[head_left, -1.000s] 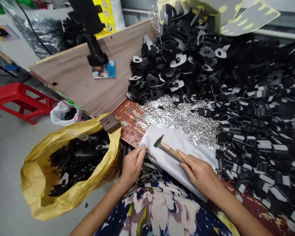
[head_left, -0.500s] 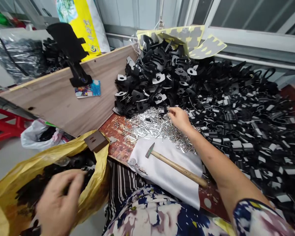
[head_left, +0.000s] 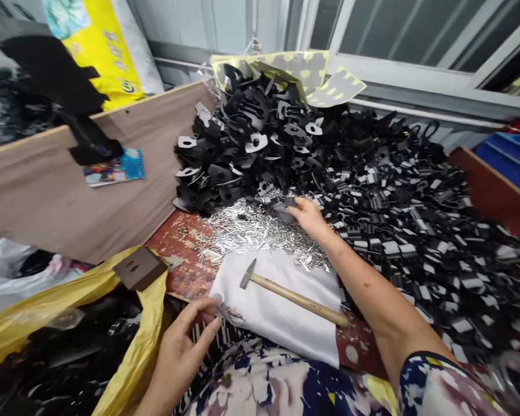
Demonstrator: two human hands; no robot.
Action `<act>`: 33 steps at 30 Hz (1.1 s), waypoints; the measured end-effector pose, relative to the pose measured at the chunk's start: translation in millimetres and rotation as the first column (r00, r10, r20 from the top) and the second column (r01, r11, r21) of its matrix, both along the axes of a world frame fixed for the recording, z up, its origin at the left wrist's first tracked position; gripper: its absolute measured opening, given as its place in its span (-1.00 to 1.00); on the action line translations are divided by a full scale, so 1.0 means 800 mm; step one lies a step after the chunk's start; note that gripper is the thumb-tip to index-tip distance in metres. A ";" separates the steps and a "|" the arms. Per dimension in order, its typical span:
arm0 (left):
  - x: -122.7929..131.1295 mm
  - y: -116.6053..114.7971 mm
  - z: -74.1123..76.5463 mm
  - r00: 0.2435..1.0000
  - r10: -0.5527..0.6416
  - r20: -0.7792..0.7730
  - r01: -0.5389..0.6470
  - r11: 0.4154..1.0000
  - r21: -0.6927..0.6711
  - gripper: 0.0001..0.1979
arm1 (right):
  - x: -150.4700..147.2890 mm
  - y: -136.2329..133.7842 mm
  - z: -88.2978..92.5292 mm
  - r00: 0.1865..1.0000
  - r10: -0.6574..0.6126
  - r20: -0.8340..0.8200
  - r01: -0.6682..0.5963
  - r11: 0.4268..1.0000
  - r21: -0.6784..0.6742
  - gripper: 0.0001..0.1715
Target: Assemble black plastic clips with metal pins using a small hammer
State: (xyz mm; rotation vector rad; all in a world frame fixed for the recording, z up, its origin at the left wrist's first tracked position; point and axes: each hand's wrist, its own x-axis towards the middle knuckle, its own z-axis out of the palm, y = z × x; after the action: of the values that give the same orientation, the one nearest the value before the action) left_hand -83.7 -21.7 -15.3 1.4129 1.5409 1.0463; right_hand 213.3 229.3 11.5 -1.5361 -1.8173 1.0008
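Note:
My right hand (head_left: 309, 216) is closed on a small dark flat piece (head_left: 282, 211), blurred, above a heap of shiny metal pins (head_left: 242, 231). My left hand (head_left: 179, 344) is open beside the near-left corner of a white cloth (head_left: 286, 335), thumb and fingers apart, with nothing visible between them. Across the cloth lies a wooden-handled hammer (head_left: 299, 294), its head to the left. Behind the pins rises a pile of black cut pieces (head_left: 238, 144), some with pale faces. Many small black clip-like parts (head_left: 398, 225) spread to the right.
At left, a yellow sack (head_left: 153, 312) holds black parts, with a brown block (head_left: 139, 268) on its rim. A wooden board (head_left: 69, 202) bounds the table; a black stand (head_left: 91, 138) rises by it. Yellow-backed sheets (head_left: 338, 88) lean behind. A blue crate (head_left: 511, 156) stands far right.
My left hand has moved right, from over the yellow sack to the cloth's corner. The dark piece in my right hand now shows larger over the pins. The view has turned right.

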 end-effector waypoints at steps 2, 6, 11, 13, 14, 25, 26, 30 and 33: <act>0.020 0.019 0.000 0.993 0.026 0.117 -0.027 1.000 0.005 -0.49 | -0.012 -0.053 -0.001 0.988 0.128 -0.086 -0.134 0.989 -0.069 -0.74; 0.062 0.052 0.007 0.974 -0.180 0.138 0.172 0.983 0.063 -0.53 | -0.041 -0.145 -0.002 0.921 0.348 -0.176 -0.373 0.918 -0.134 -0.78; 0.079 0.059 0.001 0.965 -0.122 0.231 0.145 0.986 -0.085 -0.71 | 0.011 -0.132 0.005 0.955 0.294 0.034 -0.290 0.953 -0.081 -0.68; 0.078 0.053 -0.001 0.941 -0.011 0.337 0.073 0.982 -0.172 -0.66 | 0.047 -0.095 0.009 0.976 0.111 0.190 -0.117 0.993 0.022 -0.61; 0.077 0.049 0.000 0.914 0.037 0.405 0.058 0.974 -0.221 -0.64 | 0.063 -0.076 0.011 0.965 0.014 0.260 -0.037 0.996 0.082 -0.59; 0.069 0.023 0.018 0.738 0.244 0.629 0.111 0.876 -0.469 -0.57 | 0.057 0.020 -0.009 0.773 -0.291 0.563 0.061 0.919 0.390 -0.70; 0.069 0.023 0.017 0.751 0.245 0.614 0.096 0.879 -0.468 -0.57 | 0.050 0.028 -0.011 0.781 -0.272 0.562 0.042 0.921 0.388 -0.72; 0.068 0.021 0.017 0.809 0.181 0.560 0.098 0.897 -0.432 -0.61 | 0.030 0.049 -0.016 0.813 -0.249 0.526 0.010 0.910 0.415 -0.63; 0.063 0.019 0.018 0.794 0.186 0.579 0.113 0.890 -0.442 -0.61 | 0.035 0.039 -0.011 0.832 -0.268 0.486 0.002 0.877 0.481 -0.51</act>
State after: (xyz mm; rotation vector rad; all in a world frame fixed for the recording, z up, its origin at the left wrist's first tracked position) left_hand -33.5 -6.4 -0.5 0.6186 1.2121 0.9495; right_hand 241.4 260.4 3.1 -1.7019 -2.0686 0.0120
